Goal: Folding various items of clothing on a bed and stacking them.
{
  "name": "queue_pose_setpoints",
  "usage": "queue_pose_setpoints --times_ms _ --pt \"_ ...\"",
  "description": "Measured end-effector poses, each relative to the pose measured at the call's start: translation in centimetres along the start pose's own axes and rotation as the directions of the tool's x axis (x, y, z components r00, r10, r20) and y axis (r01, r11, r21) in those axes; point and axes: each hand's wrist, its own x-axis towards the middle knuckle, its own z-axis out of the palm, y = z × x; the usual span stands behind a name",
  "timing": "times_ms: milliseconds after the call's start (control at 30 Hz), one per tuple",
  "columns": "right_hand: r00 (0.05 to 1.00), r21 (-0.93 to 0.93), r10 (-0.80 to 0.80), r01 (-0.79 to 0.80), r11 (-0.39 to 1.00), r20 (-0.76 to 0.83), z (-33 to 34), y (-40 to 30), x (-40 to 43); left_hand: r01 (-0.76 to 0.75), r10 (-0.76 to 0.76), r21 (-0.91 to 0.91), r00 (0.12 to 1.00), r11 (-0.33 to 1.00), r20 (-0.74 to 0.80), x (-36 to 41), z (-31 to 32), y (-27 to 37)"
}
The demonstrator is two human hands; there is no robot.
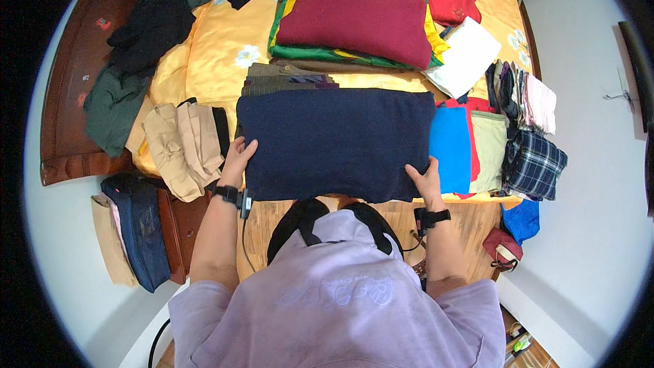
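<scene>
A folded navy cloth [337,143] spans the space between my two hands, above the near edge of the bed. My left hand [239,158] grips its left edge, thumb on top and fingers at the side or beneath. At the right edge my right hand [426,180] holds it the same way, with part of its fingers hidden by the cloth. Folded beige trousers [196,143] lie just left of my left hand. Close to my right hand is a folded blue garment [449,151], partly covered by the navy cloth.
Beyond, a folded maroon cloth [352,20] rests on green and yellow fabric [439,43]. Dark clothes [153,30] drape over the left side. To the right are a white folded item [470,53] and a plaid garment [536,163]. A wooden headboard [76,128] borders the bed [209,56].
</scene>
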Motion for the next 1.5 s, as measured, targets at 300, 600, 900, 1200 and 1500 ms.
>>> queue_pose_setpoints --times_ms 300,600,900,1200,1500 --pt "0.963 0.523 0.051 -0.188 0.831 0.265 -0.2 -5.4 -1.0 0.091 -0.059 -0.113 0.964 0.989 0.258 0.2 1.3 3.1" --pt "0.785 -0.283 -0.572 0.620 0.732 0.240 -9.5 -24.7 6.4 -0.307 0.375 -0.466 0.925 0.829 0.057 -10.6 4.0 8.3" --pt "-0.034 -0.426 -0.916 0.878 -0.218 0.400 -0.8 -42.0 10.9 -0.256 0.207 0.048 0.868 0.966 0.452 -18.1 7.5 6.5" --pt "0.011 -0.250 -0.931 0.964 -0.087 0.366 17.5 -37.3 5.7 -0.792 0.307 -0.055 0.170 0.608 0.936 -13.1 13.0 1.7" --pt "0.854 -0.185 -0.516 0.518 0.835 0.064 10.3 -9.7 -1.1 -0.536 0.496 0.317 0.844 0.783 0.204 1.4 -6.0 2.1"
